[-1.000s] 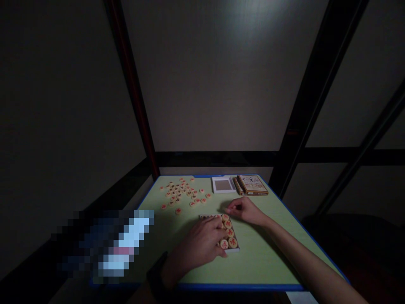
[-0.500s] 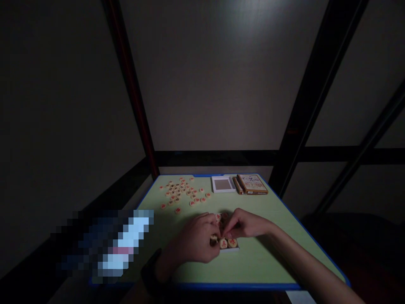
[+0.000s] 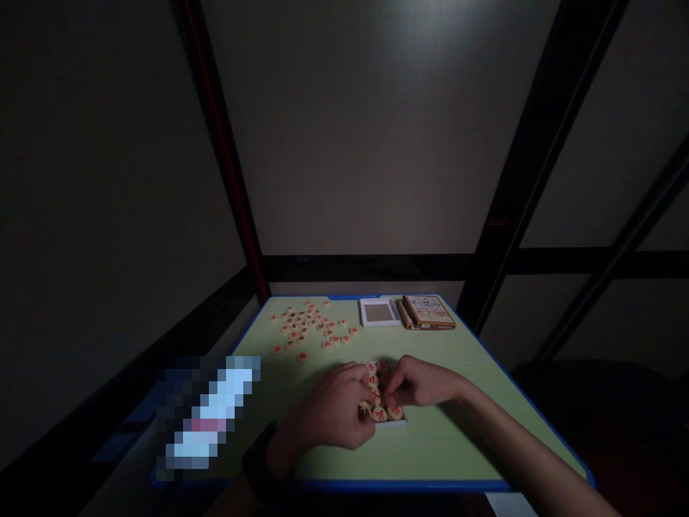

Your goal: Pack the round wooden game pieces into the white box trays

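The right hand (image 3: 423,380) has come in, fingertips nearly pinched, joining the half-curled left hand (image 3: 334,409) over round, cream, red-marked pieces (image 3: 380,414) in the shallow white rectangular box (image 3: 392,423) between them, so both seem engaged there, any grip unclear.

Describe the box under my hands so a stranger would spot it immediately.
Find the green table with the blue edge. Near its front, partly covered by the left hand and right hand, is a white-walled box. Round pieces with red characters sit in it, whereas the white-rimmed tray farther back shows a grey floor.
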Available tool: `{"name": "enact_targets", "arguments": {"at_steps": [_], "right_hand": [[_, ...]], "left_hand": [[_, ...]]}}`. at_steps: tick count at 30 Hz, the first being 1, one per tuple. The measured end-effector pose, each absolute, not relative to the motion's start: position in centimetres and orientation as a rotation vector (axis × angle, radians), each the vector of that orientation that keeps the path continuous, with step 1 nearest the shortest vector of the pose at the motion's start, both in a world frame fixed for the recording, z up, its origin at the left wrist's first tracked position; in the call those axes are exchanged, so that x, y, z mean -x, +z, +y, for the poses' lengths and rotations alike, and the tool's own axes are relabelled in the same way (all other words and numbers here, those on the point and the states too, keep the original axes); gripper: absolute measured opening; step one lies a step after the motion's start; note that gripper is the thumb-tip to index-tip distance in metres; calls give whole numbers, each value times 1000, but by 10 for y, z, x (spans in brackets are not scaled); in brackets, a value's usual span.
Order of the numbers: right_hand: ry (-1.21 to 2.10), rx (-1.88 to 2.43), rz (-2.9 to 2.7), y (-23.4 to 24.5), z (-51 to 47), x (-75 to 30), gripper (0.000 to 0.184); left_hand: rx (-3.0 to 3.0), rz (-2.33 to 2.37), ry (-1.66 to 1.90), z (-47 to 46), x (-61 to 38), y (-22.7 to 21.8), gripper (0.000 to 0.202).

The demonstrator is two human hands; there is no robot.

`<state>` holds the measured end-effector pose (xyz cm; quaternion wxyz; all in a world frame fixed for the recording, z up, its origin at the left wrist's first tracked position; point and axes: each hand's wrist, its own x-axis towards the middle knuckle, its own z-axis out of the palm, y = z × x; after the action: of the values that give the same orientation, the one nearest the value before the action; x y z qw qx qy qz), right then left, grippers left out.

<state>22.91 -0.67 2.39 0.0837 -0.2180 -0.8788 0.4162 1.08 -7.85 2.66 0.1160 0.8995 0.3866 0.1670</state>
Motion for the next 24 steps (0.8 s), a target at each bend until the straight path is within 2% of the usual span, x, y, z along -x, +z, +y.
{"name": "enact_targets", "arguments": {"at_steps": [19,24], "right_hand": [[1264,681,-2543,25,-9,-229,20],[1297,712,-2522,25,-9,-228,21]], "left_hand": [[-2609,1145,456,-83,-8,34,17],[-2550,1360,542,-75,17,37,23]]}}
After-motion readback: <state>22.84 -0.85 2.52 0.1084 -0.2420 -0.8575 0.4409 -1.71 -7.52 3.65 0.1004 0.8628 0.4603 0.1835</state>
